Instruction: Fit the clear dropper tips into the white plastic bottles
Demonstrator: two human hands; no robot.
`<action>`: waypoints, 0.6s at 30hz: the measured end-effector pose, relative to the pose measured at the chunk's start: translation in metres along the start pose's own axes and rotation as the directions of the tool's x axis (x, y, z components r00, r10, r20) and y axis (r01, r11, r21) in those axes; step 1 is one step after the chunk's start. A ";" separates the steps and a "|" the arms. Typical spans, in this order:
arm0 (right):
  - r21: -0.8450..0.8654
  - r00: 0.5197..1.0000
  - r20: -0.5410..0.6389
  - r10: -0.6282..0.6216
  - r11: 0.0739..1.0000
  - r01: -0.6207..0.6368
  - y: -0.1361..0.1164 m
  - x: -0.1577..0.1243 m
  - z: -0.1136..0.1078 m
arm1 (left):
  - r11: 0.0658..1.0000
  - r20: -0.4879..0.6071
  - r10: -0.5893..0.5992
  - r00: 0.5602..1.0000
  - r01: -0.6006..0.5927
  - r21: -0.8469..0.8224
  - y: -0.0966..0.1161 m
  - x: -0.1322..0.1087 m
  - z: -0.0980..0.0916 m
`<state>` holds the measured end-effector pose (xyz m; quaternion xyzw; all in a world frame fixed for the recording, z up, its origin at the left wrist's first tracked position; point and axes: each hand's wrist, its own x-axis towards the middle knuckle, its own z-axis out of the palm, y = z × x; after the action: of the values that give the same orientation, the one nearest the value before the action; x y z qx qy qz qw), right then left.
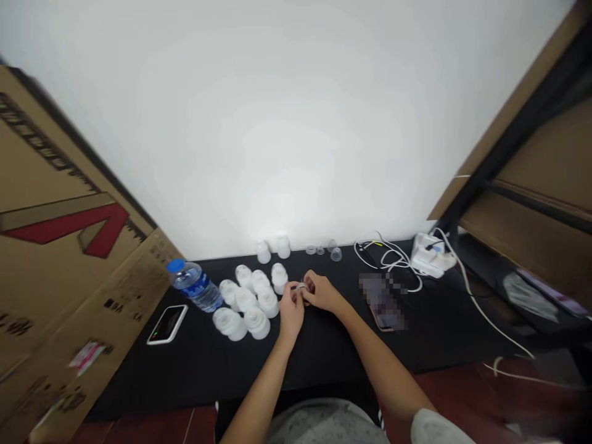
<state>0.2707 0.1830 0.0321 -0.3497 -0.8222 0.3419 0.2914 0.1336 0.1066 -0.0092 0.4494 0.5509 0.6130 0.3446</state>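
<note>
My left hand [291, 307] and my right hand [321, 291] meet over the black table, fingers pinched together. Between their fingertips is a small pale, ring-like plastic part [302, 287], mostly covered by the fingers. Just left of my left hand stands a group of several white plastic pieces with see-through domed tops [246, 300], shaped like baby bottle tops. Two similar white pieces [283, 246] stand behind, against the wall. Beyond my right hand lie small see-through rings [311, 250] and see-through plastic caps [336, 253].
A water bottle with a blue cap [197, 285] leans at the left, near a white-framed device [167, 324]. To the right are a phone [383, 302], partly blurred out, tangled white cables [393, 256] and a white power strip [432, 254]. Cardboard [69, 246] borders the left side.
</note>
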 end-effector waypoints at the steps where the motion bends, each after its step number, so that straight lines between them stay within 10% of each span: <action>1: 0.042 1.000 0.026 -0.005 0.999 0.004 -0.001 -0.001 -0.001 | 1.000 -0.022 -0.001 1.000 0.002 0.004 -0.001 0.000 -0.001; 9: -0.060 0.991 -0.094 0.093 0.993 -0.099 0.006 0.002 0.004 | 0.985 0.092 0.005 0.996 -0.021 0.172 -0.006 0.000 -0.005; 18: 0.109 1.000 0.027 0.009 0.994 -0.012 0.020 0.000 -0.010 | 0.994 0.030 -0.003 1.000 0.000 0.107 0.001 -0.003 -0.004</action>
<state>0.2856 0.1969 0.0233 -0.3328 -0.8043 0.3924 0.2972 0.1311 0.1020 -0.0083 0.4758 0.5780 0.5757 0.3289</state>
